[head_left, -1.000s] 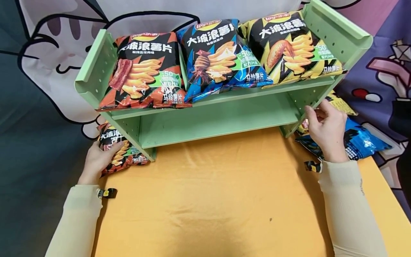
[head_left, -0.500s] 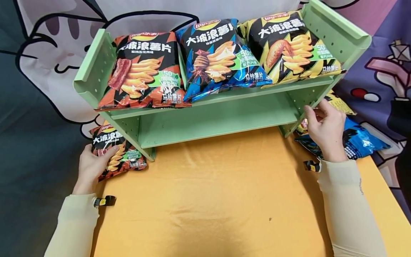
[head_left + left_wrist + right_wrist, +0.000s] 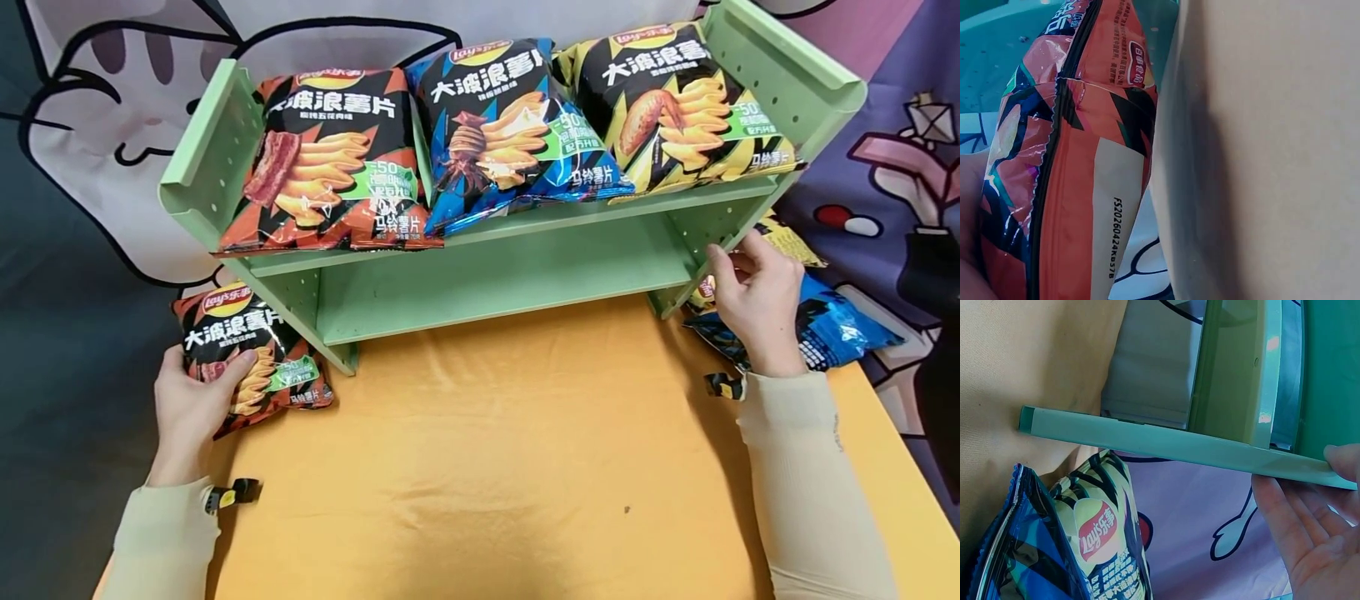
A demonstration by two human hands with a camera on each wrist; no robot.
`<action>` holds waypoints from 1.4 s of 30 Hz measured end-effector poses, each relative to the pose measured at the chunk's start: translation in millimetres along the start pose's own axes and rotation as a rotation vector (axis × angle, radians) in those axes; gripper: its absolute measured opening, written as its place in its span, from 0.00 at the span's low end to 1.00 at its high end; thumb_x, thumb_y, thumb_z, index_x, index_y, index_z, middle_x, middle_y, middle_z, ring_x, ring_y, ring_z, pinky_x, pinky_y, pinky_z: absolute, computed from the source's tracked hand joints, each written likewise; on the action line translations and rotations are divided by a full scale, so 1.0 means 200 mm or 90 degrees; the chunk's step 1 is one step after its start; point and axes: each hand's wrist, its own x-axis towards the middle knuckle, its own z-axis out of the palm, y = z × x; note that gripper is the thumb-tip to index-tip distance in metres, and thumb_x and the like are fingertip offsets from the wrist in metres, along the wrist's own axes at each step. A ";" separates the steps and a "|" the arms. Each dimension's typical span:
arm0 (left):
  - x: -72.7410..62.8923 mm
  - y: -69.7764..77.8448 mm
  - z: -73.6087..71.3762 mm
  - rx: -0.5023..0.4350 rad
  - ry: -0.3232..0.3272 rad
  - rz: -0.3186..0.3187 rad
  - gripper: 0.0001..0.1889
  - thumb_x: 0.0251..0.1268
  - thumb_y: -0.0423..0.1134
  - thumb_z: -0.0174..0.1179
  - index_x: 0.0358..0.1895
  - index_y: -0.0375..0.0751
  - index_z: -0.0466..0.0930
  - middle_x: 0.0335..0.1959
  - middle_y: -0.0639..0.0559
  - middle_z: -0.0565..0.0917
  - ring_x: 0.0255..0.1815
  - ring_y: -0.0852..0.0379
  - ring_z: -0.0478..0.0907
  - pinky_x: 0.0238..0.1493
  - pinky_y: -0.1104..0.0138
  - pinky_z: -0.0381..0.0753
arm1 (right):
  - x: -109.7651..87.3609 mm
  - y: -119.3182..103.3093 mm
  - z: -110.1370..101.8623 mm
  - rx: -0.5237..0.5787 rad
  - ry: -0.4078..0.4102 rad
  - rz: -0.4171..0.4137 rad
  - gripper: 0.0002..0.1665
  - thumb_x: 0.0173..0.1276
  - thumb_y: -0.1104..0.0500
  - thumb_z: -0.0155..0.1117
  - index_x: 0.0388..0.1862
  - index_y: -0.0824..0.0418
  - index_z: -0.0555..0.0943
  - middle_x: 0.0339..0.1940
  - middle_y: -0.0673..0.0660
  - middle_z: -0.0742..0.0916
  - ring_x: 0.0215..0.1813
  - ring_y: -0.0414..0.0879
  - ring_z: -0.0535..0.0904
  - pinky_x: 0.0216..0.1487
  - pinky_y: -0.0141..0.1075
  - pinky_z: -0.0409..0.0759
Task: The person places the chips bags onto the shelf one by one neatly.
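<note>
At the left of the head view, my left hand (image 3: 193, 406) grips a red-and-black bag of potato chips (image 3: 247, 342) by its left side, thumb across the front. The bag stands tilted beside the left foot of a green two-tier shelf (image 3: 510, 287). In the left wrist view, the seam and side of that bag (image 3: 1066, 187) fill much of the picture. My right hand (image 3: 761, 304) pinches the shelf's right side panel (image 3: 1191, 447) between thumb and fingers, which the right wrist view shows closely.
The upper tier holds a red bag (image 3: 330, 167), a blue bag (image 3: 510, 142) and a yellow-and-black bag (image 3: 678, 108). Right of the shelf, another blue bag (image 3: 843, 329) and a partly hidden yellow bag (image 3: 791, 240) lie on the yellow-covered table (image 3: 480, 467). A printed cloth hangs behind.
My left hand has drawn the red-and-black chip bag left and toward me, out from beside the shelf, so more of its front shows. The right hand keeps its hold on the panel.
</note>
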 end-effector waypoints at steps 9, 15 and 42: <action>-0.13 -0.02 -0.04 -0.023 0.083 0.064 0.41 0.57 0.49 0.75 0.73 0.49 0.66 0.53 0.67 0.71 0.49 0.69 0.67 0.48 0.78 0.67 | 0.01 0.00 0.01 0.002 0.004 -0.015 0.15 0.72 0.58 0.65 0.53 0.61 0.88 0.42 0.68 0.92 0.37 0.09 0.76 0.37 0.10 0.69; -0.19 -0.05 -0.04 -0.121 0.147 0.138 0.39 0.53 0.39 0.77 0.70 0.54 0.69 0.55 0.70 0.72 0.55 0.69 0.70 0.54 0.79 0.69 | 0.00 -0.01 0.01 0.001 0.000 -0.016 0.16 0.72 0.57 0.65 0.54 0.61 0.88 0.42 0.67 0.92 0.37 0.09 0.76 0.39 0.10 0.70; -0.42 0.04 0.03 -0.753 0.157 0.444 0.48 0.34 0.08 0.65 0.68 0.24 0.57 0.70 0.27 0.65 0.70 0.33 0.68 0.62 0.60 0.82 | 0.00 0.00 0.00 -0.003 0.006 -0.015 0.15 0.72 0.59 0.66 0.54 0.62 0.88 0.42 0.68 0.92 0.37 0.08 0.76 0.39 0.09 0.69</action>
